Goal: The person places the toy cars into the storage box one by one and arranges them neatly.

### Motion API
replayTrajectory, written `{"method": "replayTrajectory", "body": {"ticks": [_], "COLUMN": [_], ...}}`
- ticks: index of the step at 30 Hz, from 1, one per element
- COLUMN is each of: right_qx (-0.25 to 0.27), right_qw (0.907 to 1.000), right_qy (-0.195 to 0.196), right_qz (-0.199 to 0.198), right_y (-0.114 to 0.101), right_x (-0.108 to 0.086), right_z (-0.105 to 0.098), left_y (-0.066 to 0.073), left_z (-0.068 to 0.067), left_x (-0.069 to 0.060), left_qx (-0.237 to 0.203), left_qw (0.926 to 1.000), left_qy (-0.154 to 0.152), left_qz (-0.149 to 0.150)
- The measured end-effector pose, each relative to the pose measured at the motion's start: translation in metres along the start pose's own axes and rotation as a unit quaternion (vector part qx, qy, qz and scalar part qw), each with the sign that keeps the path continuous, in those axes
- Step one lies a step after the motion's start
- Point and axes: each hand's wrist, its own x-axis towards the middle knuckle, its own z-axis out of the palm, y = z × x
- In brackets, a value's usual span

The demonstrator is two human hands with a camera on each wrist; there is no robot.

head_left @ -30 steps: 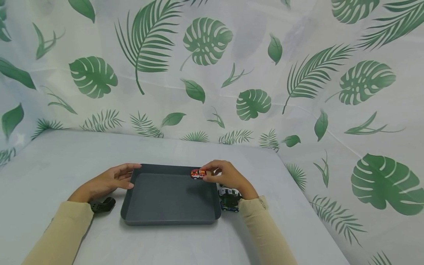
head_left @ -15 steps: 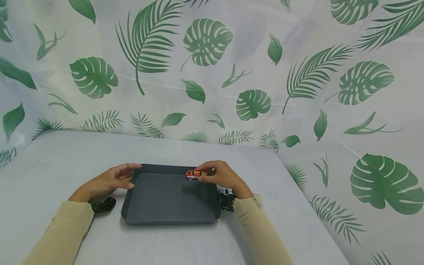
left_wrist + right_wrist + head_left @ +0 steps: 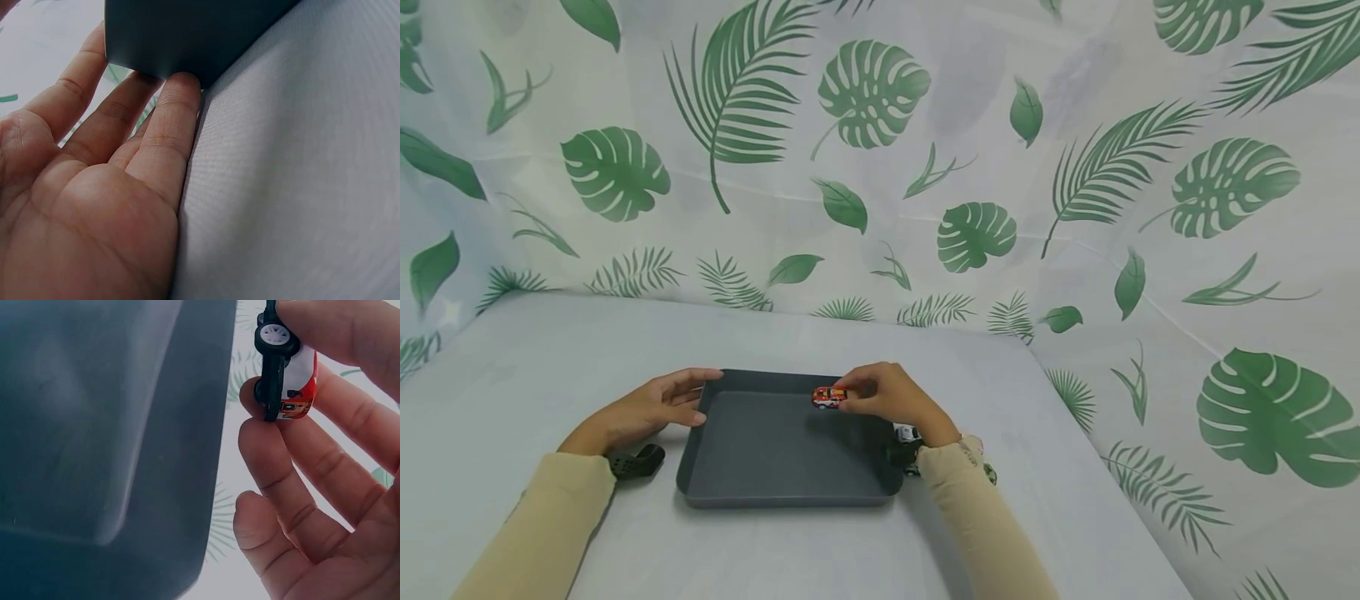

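A red, orange and white toy car (image 3: 828, 397) hangs over the right back part of a dark grey tray (image 3: 775, 458). My right hand (image 3: 891, 398) pinches the car between thumb and fingers. In the right wrist view the toy car (image 3: 297, 381) shows its black underside and a white-spoked wheel, beside the tray's edge. At the tray's left side is my left hand (image 3: 643, 410), its thumb and index fingertip touching the rim. Seen from the left wrist, the fingers of that hand (image 3: 94, 206) reach fairly straight to the tray's outer wall (image 3: 181, 37).
Just right of the tray stand more toy cars, among them a white one (image 3: 907, 433) and a green one (image 3: 991, 473), partly hidden by my right wrist and sleeve. A white cloth (image 3: 790, 554) covers the table. A leaf-printed curtain (image 3: 880, 192) rises behind.
My right hand has moved a little left over the tray with the toy car pinched in it. A green car has come into view beside the sleeve. My left hand stays put.
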Motion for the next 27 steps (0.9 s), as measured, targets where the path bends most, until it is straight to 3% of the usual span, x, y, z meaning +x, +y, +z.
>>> {"method": "replayTrajectory", "body": {"ticks": [11,27], "right_qx": [-0.010,-0.014], "right_qw": [0.9999,0.9994], "right_qy": [-0.003,-0.030], "right_qz": [-0.011,0.010], "right_y": [-0.001,-0.014], "right_x": [0.011,0.023], "right_z": [0.009,0.021], "left_y": [0.000,0.001], "left_z": [0.000,0.000], "left_x": [0.000,0.000], "left_qx": [-0.013,-0.005], "left_qw": [0.9999,0.9999], "left_qy": [-0.002,0.002], "left_qz": [-0.003,-0.012]}}
